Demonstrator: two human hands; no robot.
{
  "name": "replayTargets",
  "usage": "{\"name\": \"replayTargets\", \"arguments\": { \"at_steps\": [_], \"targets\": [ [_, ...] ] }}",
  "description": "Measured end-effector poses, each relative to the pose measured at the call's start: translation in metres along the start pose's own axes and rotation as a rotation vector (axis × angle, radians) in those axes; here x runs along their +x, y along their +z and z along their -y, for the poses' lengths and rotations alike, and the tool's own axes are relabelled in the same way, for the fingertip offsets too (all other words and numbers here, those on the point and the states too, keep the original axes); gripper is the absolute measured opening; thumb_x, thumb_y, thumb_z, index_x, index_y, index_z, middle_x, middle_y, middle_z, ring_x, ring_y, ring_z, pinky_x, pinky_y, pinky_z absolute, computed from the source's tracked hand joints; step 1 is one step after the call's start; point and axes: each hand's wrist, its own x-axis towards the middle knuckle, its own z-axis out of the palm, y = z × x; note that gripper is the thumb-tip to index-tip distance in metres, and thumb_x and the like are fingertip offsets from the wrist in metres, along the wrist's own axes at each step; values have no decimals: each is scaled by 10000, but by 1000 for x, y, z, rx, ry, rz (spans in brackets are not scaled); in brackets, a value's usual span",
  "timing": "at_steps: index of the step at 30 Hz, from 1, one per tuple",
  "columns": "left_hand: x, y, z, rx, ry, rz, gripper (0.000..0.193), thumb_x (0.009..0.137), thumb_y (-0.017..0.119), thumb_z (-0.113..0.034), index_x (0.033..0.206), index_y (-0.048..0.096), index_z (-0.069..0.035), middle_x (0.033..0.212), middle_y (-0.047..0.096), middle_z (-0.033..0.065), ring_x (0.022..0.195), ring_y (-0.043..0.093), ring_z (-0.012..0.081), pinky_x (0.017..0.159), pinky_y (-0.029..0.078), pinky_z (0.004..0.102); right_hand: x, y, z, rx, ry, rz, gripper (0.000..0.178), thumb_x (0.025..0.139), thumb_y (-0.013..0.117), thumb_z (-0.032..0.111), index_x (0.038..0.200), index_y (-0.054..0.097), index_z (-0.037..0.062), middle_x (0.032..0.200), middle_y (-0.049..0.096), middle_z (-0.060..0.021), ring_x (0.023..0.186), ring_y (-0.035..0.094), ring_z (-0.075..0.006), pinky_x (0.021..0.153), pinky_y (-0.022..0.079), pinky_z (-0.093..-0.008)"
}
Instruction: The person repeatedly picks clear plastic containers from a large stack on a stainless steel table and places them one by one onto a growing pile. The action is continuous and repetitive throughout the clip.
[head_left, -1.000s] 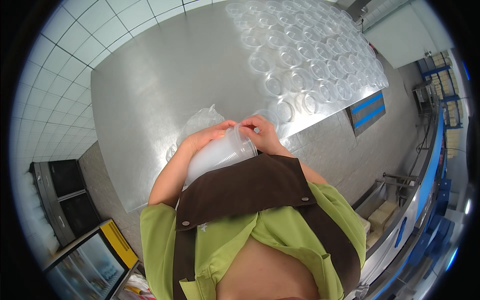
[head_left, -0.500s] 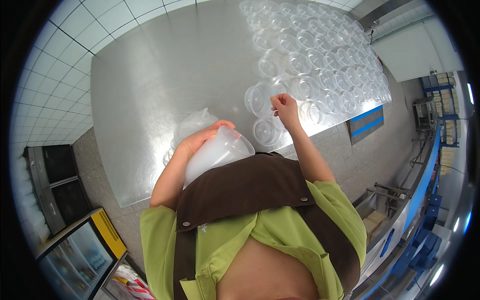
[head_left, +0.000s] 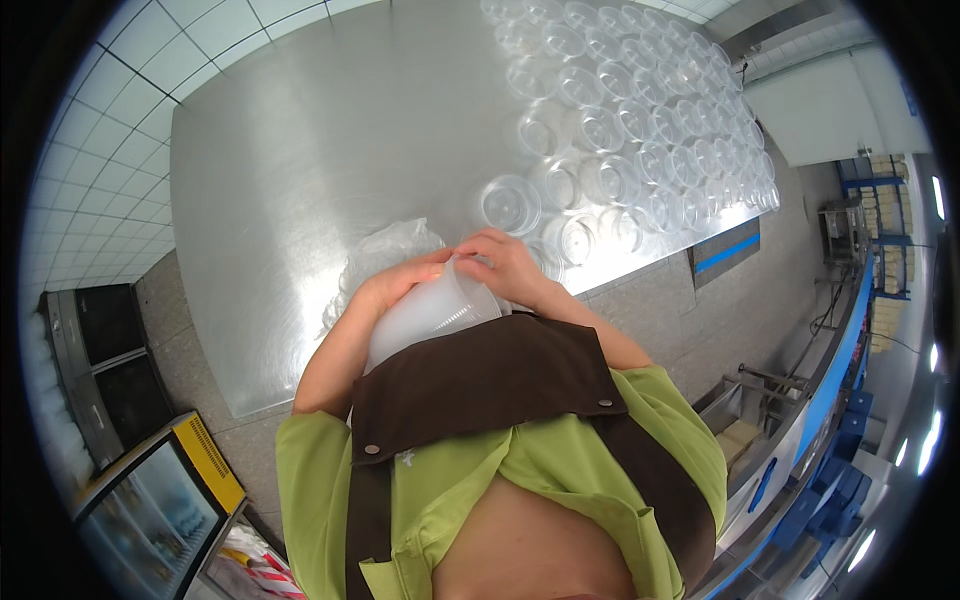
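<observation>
A nested stack of clear plastic tubs [head_left: 425,322] leans against my apron, its open rim toward the right. My left hand [head_left: 403,282] is wrapped over the far side of the stack and holds it. At the stack's rim, my right hand [head_left: 508,270] has its fingers bent onto the edge of the end tub, close to my left fingertips. Single tubs stand in rows on the steel table; the nearest whole one [head_left: 510,205] is just beyond my right hand. Another tub [head_left: 546,262] is partly hidden behind that hand.
A crumpled clear plastic bag [head_left: 372,258] lies on the steel table [head_left: 300,150] beyond my left hand. Rows of tubs [head_left: 640,120] cover the table's right side. White tiles border the far left, and a glass-door fridge [head_left: 165,510] stands lower left.
My right hand has moved left from the standing tubs to the rim of the held stack. The tub near it now sits flat on the table. My left hand keeps its hold.
</observation>
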Motion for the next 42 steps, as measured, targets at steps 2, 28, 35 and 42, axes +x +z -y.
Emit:
{"name": "replayTargets", "arguments": {
  "at_steps": [2, 28, 35, 42],
  "targets": [
    [-4, -2, -2, 41, 22, -21, 673, 764, 653, -420, 1275, 448, -34, 1217, 546, 108, 1121, 513, 208, 968, 397, 330, 12, -11, -8, 136, 180, -91, 151, 842, 645, 147, 935, 642, 29, 835, 629, -29, 758, 588, -127, 673, 486, -274],
    [-1, -24, -2, -47, -14, -25, 840, 693, 695, -453, 1332, 383, -6, 1288, 482, 115, 1153, 491, 205, 969, 408, 353, 35, 0, -16, 47, 27, 172, 110, 822, 647, 104, 922, 639, 58, 843, 623, -65, 736, 594, -179, 652, 481, -293],
    [-11, -25, -5, -155, 104, -25, 603, 789, 637, -359, 1241, 473, 4, 1243, 539, 138, 1140, 513, 235, 987, 394, 345, 120, -50, -81, 396, 377, -127, 115, 852, 598, 122, 835, 606, 9, 745, 606, -30, 663, 581, -102, 570, 467, -242],
    [-14, -17, -16, -83, 43, 22, 623, 798, 621, -374, 1280, 489, -2, 1246, 544, 123, 1166, 496, 226, 1005, 374, 347, 204, -84, -169, 335, 685, -450, 220, 807, 652, 169, 873, 588, -31, 739, 612, -76, 632, 592, -119, 542, 487, -243]
  ]
}}
